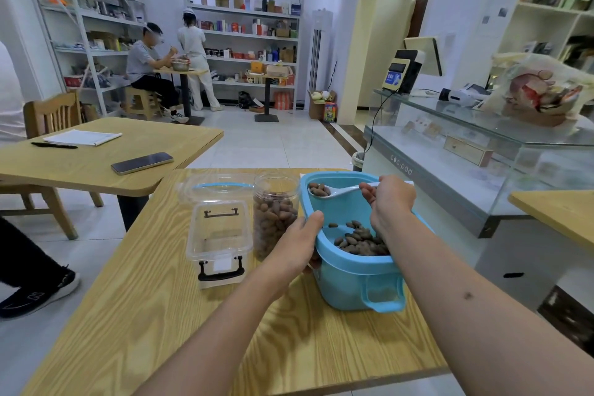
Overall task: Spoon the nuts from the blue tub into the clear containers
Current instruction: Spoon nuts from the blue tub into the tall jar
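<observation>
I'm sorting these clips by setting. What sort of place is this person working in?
Probably a small shop with seating. Stocked product shelves line the back wall, a glass display counter carries a checkout screen and a payment terminal, and wooden tables stand on the tiled floor.

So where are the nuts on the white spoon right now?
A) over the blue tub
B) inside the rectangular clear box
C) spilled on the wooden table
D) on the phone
A: the right hand holds the white spoon with its nuts above the far end of the blue tub, beside the round clear jar, while the left hand grips the tub's rim.
</observation>
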